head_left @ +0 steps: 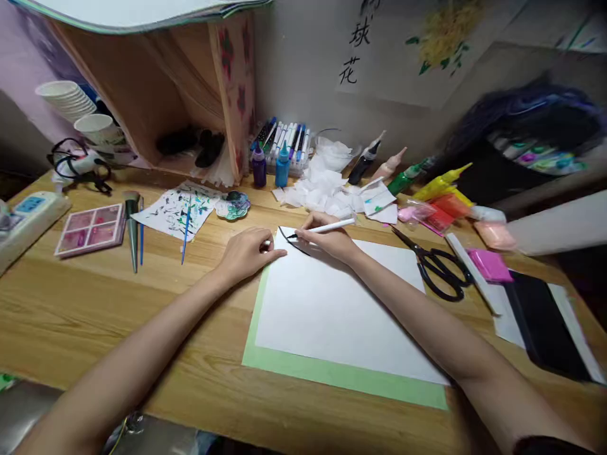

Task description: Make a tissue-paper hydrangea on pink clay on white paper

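The near edge of the desk point(95, 328) lies bare on the left, wide enough for an arm. Toward the right edge, scissors point(439, 265) and a black pad point(540, 325) block the way. Along the far edge, bottles point(270, 167), tissue point(327, 189) and what seems a paint-spattered sheet point(173, 212) crowd the passage beside the wooden shelf point(190, 95).

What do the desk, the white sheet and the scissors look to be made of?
Desk: wood or wood-look laminate, light grain lines, slight sheen.
White sheet: matte paper, thin and flat, lying on a green sheet.
Scissors: dark metal blades; black loop handles, material unclear.
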A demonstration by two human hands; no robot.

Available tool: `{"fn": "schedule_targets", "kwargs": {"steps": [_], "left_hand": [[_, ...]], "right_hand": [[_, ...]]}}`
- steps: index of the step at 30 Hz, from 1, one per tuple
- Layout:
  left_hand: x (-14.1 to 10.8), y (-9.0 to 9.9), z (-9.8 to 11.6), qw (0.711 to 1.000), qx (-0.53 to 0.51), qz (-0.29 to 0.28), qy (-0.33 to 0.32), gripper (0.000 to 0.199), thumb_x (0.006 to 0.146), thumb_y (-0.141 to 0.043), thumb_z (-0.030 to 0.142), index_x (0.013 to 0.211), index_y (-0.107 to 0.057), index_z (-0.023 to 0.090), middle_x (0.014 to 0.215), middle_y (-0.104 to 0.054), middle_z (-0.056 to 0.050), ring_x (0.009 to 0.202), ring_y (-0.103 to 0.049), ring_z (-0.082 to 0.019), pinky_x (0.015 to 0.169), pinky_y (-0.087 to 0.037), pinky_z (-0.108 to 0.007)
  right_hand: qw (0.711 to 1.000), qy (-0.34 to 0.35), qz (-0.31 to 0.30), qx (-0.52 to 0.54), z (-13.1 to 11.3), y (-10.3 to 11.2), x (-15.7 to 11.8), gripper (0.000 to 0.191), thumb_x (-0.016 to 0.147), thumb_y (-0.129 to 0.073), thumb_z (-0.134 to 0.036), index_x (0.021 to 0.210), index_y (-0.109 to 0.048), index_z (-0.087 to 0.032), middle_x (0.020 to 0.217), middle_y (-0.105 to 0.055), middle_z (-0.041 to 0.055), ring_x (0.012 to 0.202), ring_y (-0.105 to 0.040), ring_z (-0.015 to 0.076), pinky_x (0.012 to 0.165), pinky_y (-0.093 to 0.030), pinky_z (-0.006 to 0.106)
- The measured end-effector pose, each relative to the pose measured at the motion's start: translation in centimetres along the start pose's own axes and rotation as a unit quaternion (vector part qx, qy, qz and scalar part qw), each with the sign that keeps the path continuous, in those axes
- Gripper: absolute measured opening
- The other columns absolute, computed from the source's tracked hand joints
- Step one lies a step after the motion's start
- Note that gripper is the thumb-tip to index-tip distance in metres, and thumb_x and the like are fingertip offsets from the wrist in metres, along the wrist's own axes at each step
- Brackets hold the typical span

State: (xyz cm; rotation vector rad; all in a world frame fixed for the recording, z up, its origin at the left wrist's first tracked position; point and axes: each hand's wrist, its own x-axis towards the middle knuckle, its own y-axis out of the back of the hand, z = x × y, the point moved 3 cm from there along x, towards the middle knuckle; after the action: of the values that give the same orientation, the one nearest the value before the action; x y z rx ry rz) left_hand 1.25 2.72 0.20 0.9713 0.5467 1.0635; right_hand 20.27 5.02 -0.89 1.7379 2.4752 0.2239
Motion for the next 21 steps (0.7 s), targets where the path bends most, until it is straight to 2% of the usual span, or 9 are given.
{"fn": "schedule_targets", "kwargs": {"steps": [6,12,21], "left_hand": [[-0.07,-0.02,0.04,1.000,-0.003,0.000,0.007,0.038,0.079,-0.058,0.056,0.070,-0.054,0.019,0.074,-0.061,-0.001,0.067,-0.053,-0.016,0.059,-0.030,-0.026],[-0.02,-0.03,0.05,1.000,-0.008,0.000,0.006,0.037,0.079,-0.059,0.055,0.068,-0.054,0.019,0.071,-0.061,0.000,0.066,-0.052,-0.016,0.059,-0.029,-0.026],[-0.09,0.07,0.13,1.000,-0.007,0.001,0.008,0.037,0.078,-0.059,0.054,0.068,-0.054,0.019,0.072,-0.061,0.000,0.066,-0.052,-0.015,0.058,-0.029,-0.025]], "right_hand": [[0.996,-0.009,0.053,-0.076,0.46,-0.18,-0.03,0.031,0.077,-0.065,-0.043,0.066,-0.048,-0.020,0.059,-0.053,-0.0043,0.054,-0.047,0.0106,0.051,-0.032,0.023],[0.997,0.001,0.046,-0.062,0.45,-0.18,0.07,0.030,0.078,-0.064,-0.043,0.068,-0.048,-0.020,0.062,-0.056,-0.0036,0.056,-0.048,0.0110,0.052,-0.031,0.022],[0.994,0.005,0.029,-0.101,0.28,-0.13,0.21,0.030,0.078,-0.063,-0.041,0.066,-0.046,-0.020,0.061,-0.055,-0.0031,0.059,-0.049,0.0119,0.054,-0.032,0.023]]}}
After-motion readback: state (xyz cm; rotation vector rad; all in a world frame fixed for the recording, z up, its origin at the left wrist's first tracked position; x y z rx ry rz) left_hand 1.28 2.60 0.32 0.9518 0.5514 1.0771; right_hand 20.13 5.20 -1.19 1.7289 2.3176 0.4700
